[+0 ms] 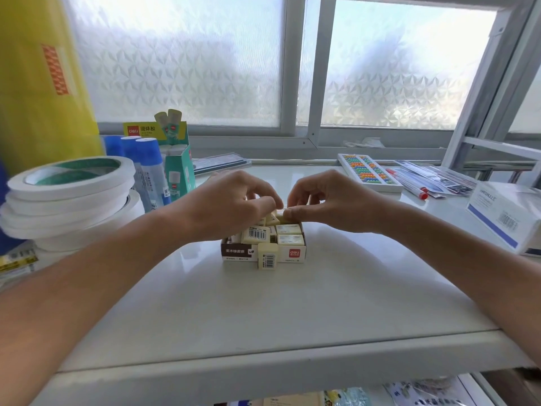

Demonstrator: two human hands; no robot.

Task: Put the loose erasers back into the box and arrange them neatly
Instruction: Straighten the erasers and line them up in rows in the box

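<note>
We are working over the eraser box (294, 253), a small open carton sitting mid-surface (263, 312) with its printed front wall facing us. Our left hand (231, 200) is curling over the box's back left part, fingers bent and pinching a cream eraser (272, 218) lying tilted at the top of the pile. Our right hand (325, 200) is meeting it from the other side, thumb and forefinger clamping a second eraser (283, 213) at the box's rear edge. The two hands are almost touching at the fingertips.

Inside, wrapped erasers (289, 234) are lying flat in rows on the right; one with a barcode (255, 234) is sitting askew on the left. One loose eraser (267, 256) is standing upright outside, leaning against the front wall.

Tape rolls (70, 183) are stacking up at far left, glue sticks (149, 168) behind them, an abacus (367, 171) at right.
</note>
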